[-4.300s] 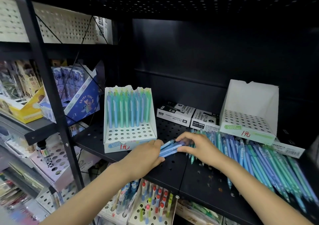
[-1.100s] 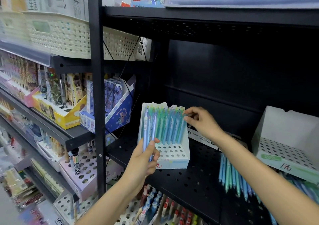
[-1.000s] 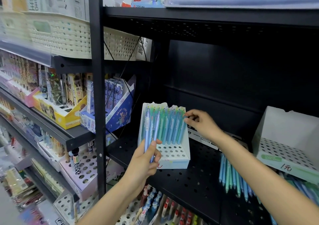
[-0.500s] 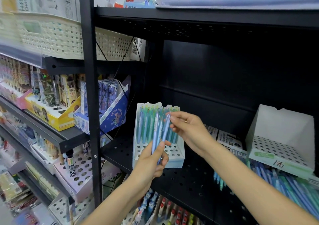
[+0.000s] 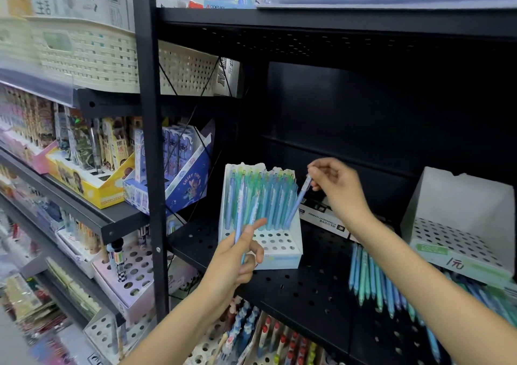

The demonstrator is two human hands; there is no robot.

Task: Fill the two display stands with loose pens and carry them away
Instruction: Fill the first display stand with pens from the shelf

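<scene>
A white display stand (image 5: 282, 248) on the black perforated shelf holds rows of blue and green pens at its back. My left hand (image 5: 237, 255) grips a small bunch of blue pens (image 5: 240, 219) upright in front of the stand. My right hand (image 5: 334, 185) pinches the top of a single blue pen (image 5: 299, 199), whose tip reaches down at the stand's right end. A second white stand (image 5: 458, 241), with no pens in it, sits at the far right. Loose blue and green pens (image 5: 375, 280) lie on the shelf between the two stands.
Black and white marker boxes (image 5: 321, 216) lie behind my right wrist. A black upright post (image 5: 151, 169) divides the shelves. Left of it stand a blue cartoon pen box (image 5: 190, 183) and a yellow box (image 5: 92, 188). More pen stands fill the shelf below (image 5: 268, 339).
My right hand took one pen from the bunch in my left hand and carried it right, to the stand's right end. My left hand keeps the rest of the bunch.
</scene>
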